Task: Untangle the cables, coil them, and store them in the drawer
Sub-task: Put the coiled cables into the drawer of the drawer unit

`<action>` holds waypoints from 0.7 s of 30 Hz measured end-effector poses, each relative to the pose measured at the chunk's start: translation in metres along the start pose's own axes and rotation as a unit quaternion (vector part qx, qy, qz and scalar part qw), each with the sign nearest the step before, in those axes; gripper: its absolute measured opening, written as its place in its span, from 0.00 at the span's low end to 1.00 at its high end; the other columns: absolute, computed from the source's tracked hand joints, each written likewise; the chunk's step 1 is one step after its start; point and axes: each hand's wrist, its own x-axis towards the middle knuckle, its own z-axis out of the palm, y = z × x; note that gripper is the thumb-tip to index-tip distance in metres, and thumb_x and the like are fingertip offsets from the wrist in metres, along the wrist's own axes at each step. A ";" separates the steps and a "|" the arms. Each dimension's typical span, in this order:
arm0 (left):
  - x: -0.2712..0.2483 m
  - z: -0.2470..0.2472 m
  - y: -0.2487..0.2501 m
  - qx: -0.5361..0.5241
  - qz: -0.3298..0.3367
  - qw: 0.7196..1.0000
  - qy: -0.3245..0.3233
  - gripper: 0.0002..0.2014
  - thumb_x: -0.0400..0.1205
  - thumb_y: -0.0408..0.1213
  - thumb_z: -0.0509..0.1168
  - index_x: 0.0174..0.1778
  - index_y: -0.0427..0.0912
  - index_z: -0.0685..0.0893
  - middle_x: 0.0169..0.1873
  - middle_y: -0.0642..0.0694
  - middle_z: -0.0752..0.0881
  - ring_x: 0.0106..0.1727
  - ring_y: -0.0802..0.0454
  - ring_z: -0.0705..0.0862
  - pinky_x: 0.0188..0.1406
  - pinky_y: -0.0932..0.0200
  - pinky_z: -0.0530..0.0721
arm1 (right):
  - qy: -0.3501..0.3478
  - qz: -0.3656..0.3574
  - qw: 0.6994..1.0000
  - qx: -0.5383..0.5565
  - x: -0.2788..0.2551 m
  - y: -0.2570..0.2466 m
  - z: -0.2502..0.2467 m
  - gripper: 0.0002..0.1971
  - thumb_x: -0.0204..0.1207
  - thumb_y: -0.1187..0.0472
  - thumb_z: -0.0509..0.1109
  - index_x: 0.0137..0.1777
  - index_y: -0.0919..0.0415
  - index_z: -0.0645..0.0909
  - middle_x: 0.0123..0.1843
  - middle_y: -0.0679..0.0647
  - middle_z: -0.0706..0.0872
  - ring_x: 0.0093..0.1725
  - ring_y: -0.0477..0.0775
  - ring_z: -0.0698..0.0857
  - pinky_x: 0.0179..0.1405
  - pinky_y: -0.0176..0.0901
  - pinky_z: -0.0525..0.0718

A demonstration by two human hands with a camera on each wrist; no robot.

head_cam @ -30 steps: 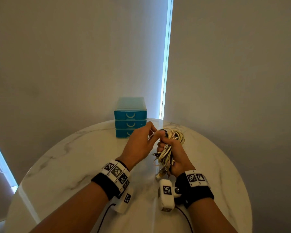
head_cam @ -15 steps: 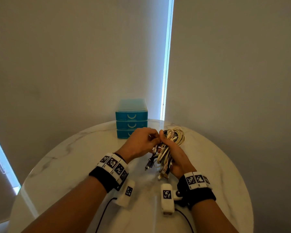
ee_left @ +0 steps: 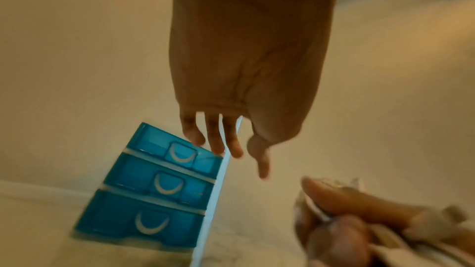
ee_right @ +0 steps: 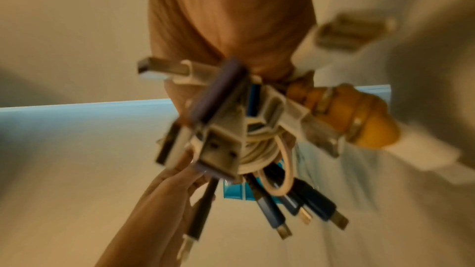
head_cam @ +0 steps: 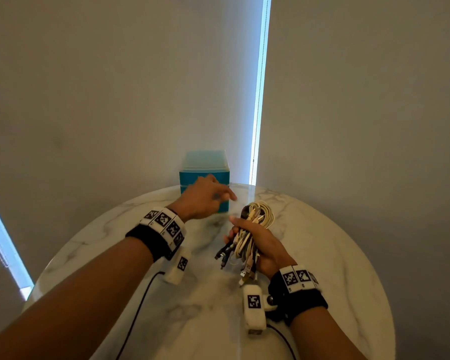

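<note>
My right hand [head_cam: 257, 237] grips a bundle of white and black cables [head_cam: 252, 229] above the round marble table [head_cam: 322, 255]; several USB plugs hang out of the fist [ee_right: 223, 149]. My left hand [head_cam: 205, 197] is off the bundle, fingers spread and holding nothing, stretched out in front of the small blue drawer unit [head_cam: 205, 167] at the table's far edge. In the left wrist view the fingertips [ee_left: 216, 145] hover by the top drawer [ee_left: 177, 149]; all three drawers look closed.
Grey walls stand close behind the table, with a bright vertical gap [head_cam: 259, 100] between them. A thin black wire [head_cam: 138, 307] runs from the left wrist camera across the near part of the table.
My left hand has let go of the cable bundle and moved forward toward the drawer unit. The right hand keeps holding the bundle in about the same place.
</note>
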 end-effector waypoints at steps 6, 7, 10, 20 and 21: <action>0.006 -0.003 -0.047 0.223 -0.115 0.961 0.119 0.22 0.88 0.53 0.67 0.79 0.57 0.81 0.84 0.41 0.64 0.84 0.37 0.63 0.78 0.35 0.71 | 0.005 0.038 0.995 0.093 0.006 0.012 0.006 0.11 0.82 0.66 0.75 0.37 0.65 0.86 0.36 0.60 0.89 0.38 0.58 0.92 0.74 0.60 0.84; 0.007 0.001 -0.053 0.247 -0.114 0.958 0.094 0.27 0.87 0.55 0.67 0.84 0.58 0.76 0.87 0.40 0.58 0.87 0.36 0.59 0.80 0.33 0.69 | 0.005 0.040 0.994 0.105 0.008 0.014 0.004 0.12 0.83 0.65 0.75 0.37 0.65 0.89 0.39 0.60 0.92 0.44 0.60 0.94 0.76 0.63 0.83; 0.011 0.014 -0.056 0.265 -0.129 0.955 0.042 0.36 0.86 0.57 0.67 0.91 0.61 0.64 0.91 0.40 0.48 0.91 0.34 0.50 0.84 0.29 0.64 | 0.002 0.043 0.994 0.099 0.015 0.017 0.002 0.08 0.84 0.61 0.76 0.46 0.65 0.93 0.47 0.61 0.96 0.63 0.64 0.93 0.82 0.70 0.77; 0.004 0.023 -0.029 0.090 -0.158 0.977 0.109 0.21 0.84 0.52 0.71 0.71 0.53 0.78 0.91 0.45 0.55 0.89 0.36 0.55 0.78 0.26 0.74 | 0.024 -0.022 0.994 0.103 0.024 0.015 -0.010 0.29 0.70 0.58 0.82 0.73 0.62 0.89 0.70 0.70 0.90 0.64 0.63 0.92 0.53 0.59 0.89; -0.004 0.022 -0.024 0.079 -0.145 0.978 0.131 0.17 0.85 0.54 0.69 0.66 0.54 0.81 0.90 0.46 0.58 0.89 0.37 0.57 0.76 0.28 0.75 | 0.023 -0.031 0.993 0.108 0.024 0.015 -0.010 0.27 0.72 0.58 0.81 0.73 0.60 0.90 0.70 0.69 0.90 0.65 0.63 0.93 0.53 0.59 0.89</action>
